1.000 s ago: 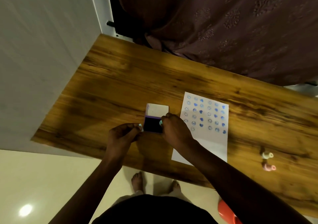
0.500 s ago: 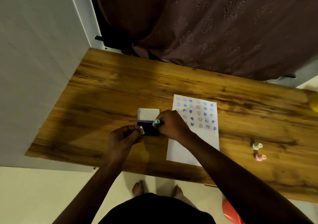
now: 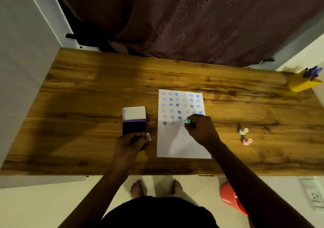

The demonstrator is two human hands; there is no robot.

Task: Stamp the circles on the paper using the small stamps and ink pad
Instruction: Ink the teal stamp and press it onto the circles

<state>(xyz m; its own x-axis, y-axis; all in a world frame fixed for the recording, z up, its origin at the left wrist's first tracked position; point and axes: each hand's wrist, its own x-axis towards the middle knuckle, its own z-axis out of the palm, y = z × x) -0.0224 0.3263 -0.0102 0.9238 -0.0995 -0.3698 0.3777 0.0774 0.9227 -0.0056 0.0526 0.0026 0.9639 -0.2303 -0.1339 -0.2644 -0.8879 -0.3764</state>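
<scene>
A: What is seen from the head view?

B: A brown wooden bench [image 3: 87,91] is seen across the middle of the frame. A white paper [image 3: 177,145] is laid on it, just right of the middle. Rows of blue marks are printed on the upper part of the paper, and the lower part is left bare.

A: Where is the ink pad?

B: The ink pad [image 3: 134,126] is found left of the paper, near it but apart. Its white lid is flipped up and the dark blue pad is shown.

A: What is done by the hands?

B: A small teal stamp [image 3: 186,122] is pinched in the grip of the right hand [image 3: 201,131]. It is held at the lowest row of marks on the paper. Whether the paper is touched cannot be told. The left hand [image 3: 130,143] is placed at the lower edge of the ink pad, with the fingers curled together. Whether the pad is pinched cannot be told.

A: What else is seen?

B: Two small stamps, a white stamp [image 3: 243,131] and a pink stamp [image 3: 246,141], are left on the bench right of the paper. A yellow cup [image 3: 301,85] with purple pens is stood at the upper right.
</scene>
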